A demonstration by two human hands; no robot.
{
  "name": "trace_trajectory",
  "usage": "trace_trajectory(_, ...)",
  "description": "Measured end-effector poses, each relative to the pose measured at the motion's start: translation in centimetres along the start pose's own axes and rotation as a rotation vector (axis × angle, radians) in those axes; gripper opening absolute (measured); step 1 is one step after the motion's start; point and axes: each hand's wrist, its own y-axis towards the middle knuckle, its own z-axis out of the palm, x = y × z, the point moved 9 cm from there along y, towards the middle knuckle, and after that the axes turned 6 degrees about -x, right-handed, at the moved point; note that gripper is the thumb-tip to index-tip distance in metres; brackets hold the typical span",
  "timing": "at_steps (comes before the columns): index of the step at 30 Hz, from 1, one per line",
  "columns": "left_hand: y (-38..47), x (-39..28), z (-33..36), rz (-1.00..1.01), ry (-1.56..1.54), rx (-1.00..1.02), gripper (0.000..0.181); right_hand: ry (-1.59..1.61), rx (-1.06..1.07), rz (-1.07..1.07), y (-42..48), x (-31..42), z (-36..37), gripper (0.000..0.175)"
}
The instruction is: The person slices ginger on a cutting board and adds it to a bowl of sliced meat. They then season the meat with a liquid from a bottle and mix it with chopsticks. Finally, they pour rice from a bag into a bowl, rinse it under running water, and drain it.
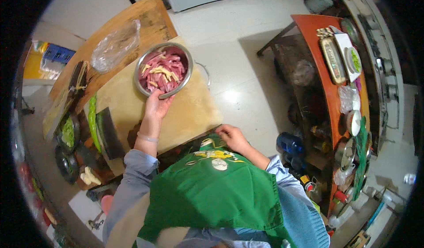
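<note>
My left hand (157, 105) grips the near rim of a stainless steel bowl (189, 77). Raw meat strips (169, 62) fill much of it, with pale yellow strips (162, 71) on top. Beneath the bowl lies a large cutting board (192, 109). At the board's left side rest a long green pepper (93, 125) and a dark, wide-bladed cleaver (111, 133). My right hand (233, 137) is at the board's near edge, against my green apron (215, 188). Its fingers are curled, and whether they hold anything is hidden.
A crumpled plastic bag (116, 47) lies on the wooden table (152, 12) beyond the board. Bowls with chopped greens (68, 132) and pale pieces (89, 176) sit at left. Across the floor (228, 65), an orange-topped table (314, 49) carries trays and dishes.
</note>
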Motion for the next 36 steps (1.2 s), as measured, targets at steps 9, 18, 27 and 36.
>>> trace_trajectory(9, 0.0, 5.3, 9.5, 0.086, 0.276, 0.243, 0.054, -0.261, 0.037, -0.053, -0.8, -2.8, -3.2, 0.016)
trace_trajectory(18, 3.7, 24.7, 26.8, -0.231, 0.521, 0.408, 0.047, -0.182, -0.128, 0.064, -0.2, -14.8, -22.0, 0.020)
trace_trajectory(27, 4.5, 36.1, 39.6, -0.393, 0.643, 0.345, 0.036, -0.426, -0.524, 0.280, -5.4, -23.9, -45.8, 0.021)
trace_trajectory(36, 16.3, 39.5, 54.1, -0.353, 0.986, 0.408, 0.036, -0.286, -0.444, 0.367, 0.0, -25.9, -48.5, 0.026)
